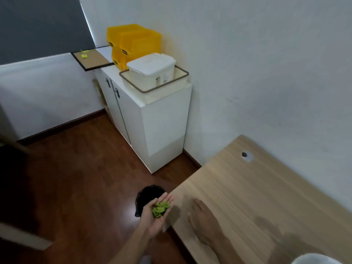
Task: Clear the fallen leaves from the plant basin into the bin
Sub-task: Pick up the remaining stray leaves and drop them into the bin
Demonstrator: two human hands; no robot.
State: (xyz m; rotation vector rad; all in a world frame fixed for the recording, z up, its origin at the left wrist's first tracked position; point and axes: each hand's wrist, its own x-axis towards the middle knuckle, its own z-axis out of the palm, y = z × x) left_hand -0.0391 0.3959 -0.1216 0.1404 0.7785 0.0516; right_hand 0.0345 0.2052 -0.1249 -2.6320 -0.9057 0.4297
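Note:
My left hand [155,221] is cupped palm-up just off the left edge of the wooden table [266,197], with a small heap of green leaves [160,209] lying in it. Right behind and below that hand stands a black bin [147,195] on the floor, partly hidden by my fingers. My right hand [202,216] lies flat, palm down, on the table near its left edge, with nothing in it. A white rounded rim, perhaps the plant basin [316,260], shows at the bottom right corner; its inside is out of view.
A white cabinet [162,126] stands against the wall beyond the bin, carrying yellow bins [133,44] and a white lidded box [152,69] in a tray. Dark wooden floor [76,178] spreads to the left. The table has a cable hole [247,155].

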